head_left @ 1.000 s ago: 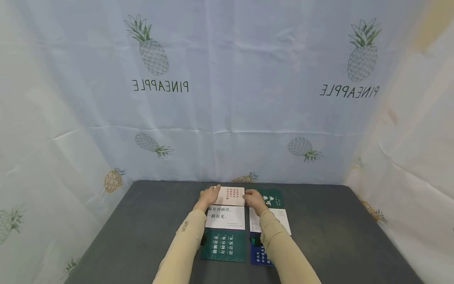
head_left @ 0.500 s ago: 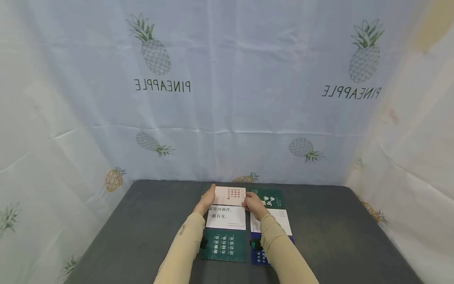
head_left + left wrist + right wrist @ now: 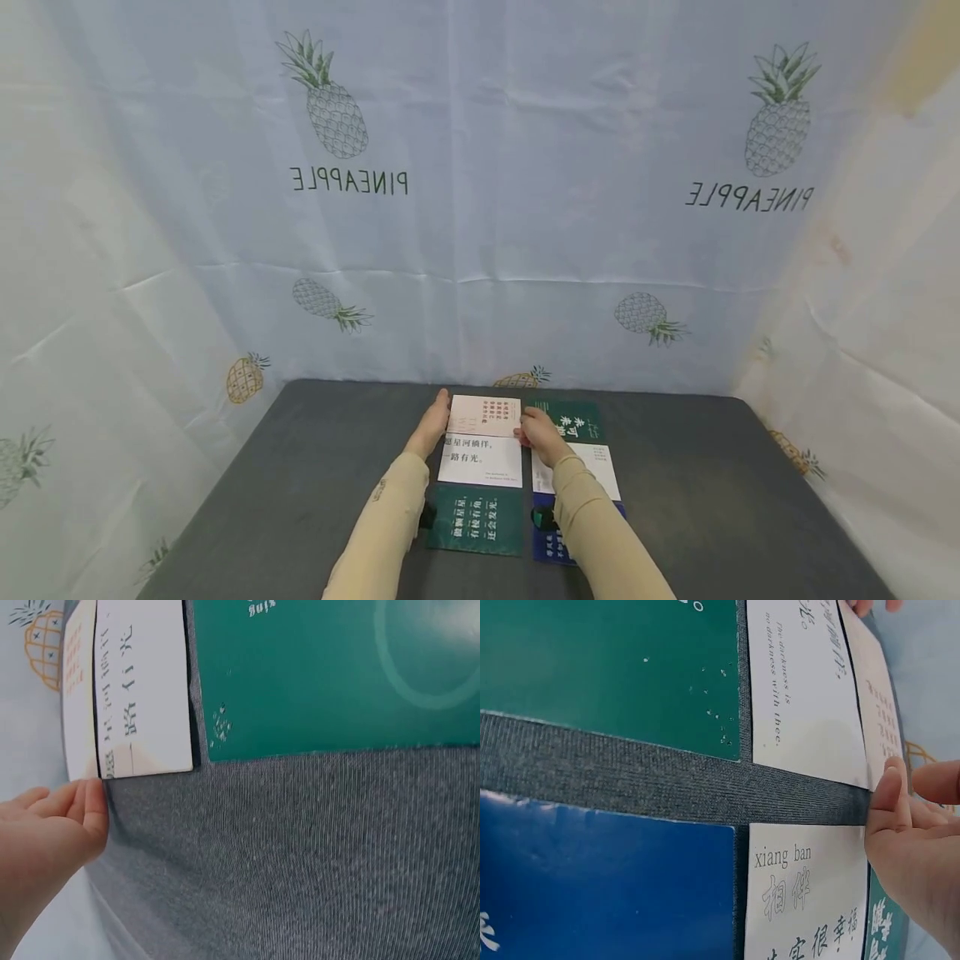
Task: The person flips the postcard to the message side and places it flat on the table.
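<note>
A pale pink postcard with red print lies at the far end of the left column. Along its left edge my left hand holds its fingers straight, the fingertips right at the card's corner in the left wrist view. My right hand has its fingers curled at the opposite edge, thumb and fingertips at the near right corner. Directly below the pink card sits a white postcard with black writing, then a green postcard. Part of the right column is hidden under my right hand and sleeve.
On the right, a dark green postcard, a white one with green print and a blue postcard form a second column. A narrow strip of the dark grey table separates the columns. A pineapple-print curtain hangs behind.
My left hand has slid from over the pink postcard's left part to just beside its left edge, its fingers straightening. The right hand has stayed at the right edge, nearly still.
</note>
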Demonstrator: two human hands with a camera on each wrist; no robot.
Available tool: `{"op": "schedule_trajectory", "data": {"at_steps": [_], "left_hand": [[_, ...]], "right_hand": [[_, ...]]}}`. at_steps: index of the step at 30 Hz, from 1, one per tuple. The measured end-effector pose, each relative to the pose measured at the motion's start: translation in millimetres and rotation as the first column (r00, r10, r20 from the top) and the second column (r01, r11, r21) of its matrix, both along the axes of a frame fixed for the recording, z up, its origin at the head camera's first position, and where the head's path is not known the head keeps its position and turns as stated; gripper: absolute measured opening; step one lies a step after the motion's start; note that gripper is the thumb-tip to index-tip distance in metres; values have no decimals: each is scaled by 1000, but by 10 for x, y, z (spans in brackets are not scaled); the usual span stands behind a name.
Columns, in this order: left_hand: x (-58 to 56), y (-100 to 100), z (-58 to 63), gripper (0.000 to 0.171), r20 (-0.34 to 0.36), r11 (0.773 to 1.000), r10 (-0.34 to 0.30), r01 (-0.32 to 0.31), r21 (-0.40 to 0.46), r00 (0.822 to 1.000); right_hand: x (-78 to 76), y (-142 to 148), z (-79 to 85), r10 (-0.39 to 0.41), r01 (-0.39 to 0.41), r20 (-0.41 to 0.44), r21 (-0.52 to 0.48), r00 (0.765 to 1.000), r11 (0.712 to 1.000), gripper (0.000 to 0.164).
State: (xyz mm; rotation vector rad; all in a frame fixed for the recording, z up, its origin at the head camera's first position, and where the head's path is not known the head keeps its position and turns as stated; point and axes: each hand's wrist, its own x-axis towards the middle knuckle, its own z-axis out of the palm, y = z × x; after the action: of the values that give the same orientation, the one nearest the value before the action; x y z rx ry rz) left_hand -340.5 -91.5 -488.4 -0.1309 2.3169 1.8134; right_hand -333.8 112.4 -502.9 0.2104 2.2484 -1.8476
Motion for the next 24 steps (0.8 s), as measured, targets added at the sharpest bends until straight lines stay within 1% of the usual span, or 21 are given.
{"op": "schedule_trajectory", "data": {"at_steps": [2, 5, 7, 10, 13, 15, 17, 19, 21, 24], "left_hand": [[-4, 12, -3, 70, 1, 1000, -3, 3, -5, 1000], [-16, 25, 1, 69, -6, 1000, 5, -4, 17, 1000], [-23, 27, 13, 67, -19, 998, 26, -25, 54, 999], [-40, 19, 46, 62, -33, 991, 78, -74, 110, 996], [-76, 9, 89, 58, -51, 981, 142, -134, 142, 989], [-104, 6, 125, 55, -85, 977, 177, -165, 134, 980], [-120, 3, 154, 53, -132, 975, 207, -193, 108, 970], [-121, 2, 172, 51, -180, 974, 224, -215, 70, 958], [-107, -1, 166, 52, -209, 972, 234, -231, 39, 950], [-76, -9, 118, 55, -227, 971, 236, -240, 10, 945]], "right_hand": [[-2, 0, 2, -7, 7, 7, -28, 1000, 1000, 51], [-3, 8, 17, -31, 34, 30, -123, 999, 992, 53], [-9, 17, 28, -40, 48, 45, -200, 998, 979, 57], [-29, 31, 39, -42, 56, 55, -278, 998, 959, 60], [-53, 37, 62, -37, 43, 25, -301, 999, 953, 60], [-68, 41, 88, -39, 38, 2, -303, 999, 952, 59], [-76, 43, 116, -35, 27, -23, -295, 999, 955, 55], [-82, 44, 136, -39, 27, -34, -293, 999, 956, 51], [-83, 43, 145, -42, 30, -38, -289, 998, 957, 52], [-65, 34, 132, -40, 26, -46, -274, 998, 961, 59]]}}
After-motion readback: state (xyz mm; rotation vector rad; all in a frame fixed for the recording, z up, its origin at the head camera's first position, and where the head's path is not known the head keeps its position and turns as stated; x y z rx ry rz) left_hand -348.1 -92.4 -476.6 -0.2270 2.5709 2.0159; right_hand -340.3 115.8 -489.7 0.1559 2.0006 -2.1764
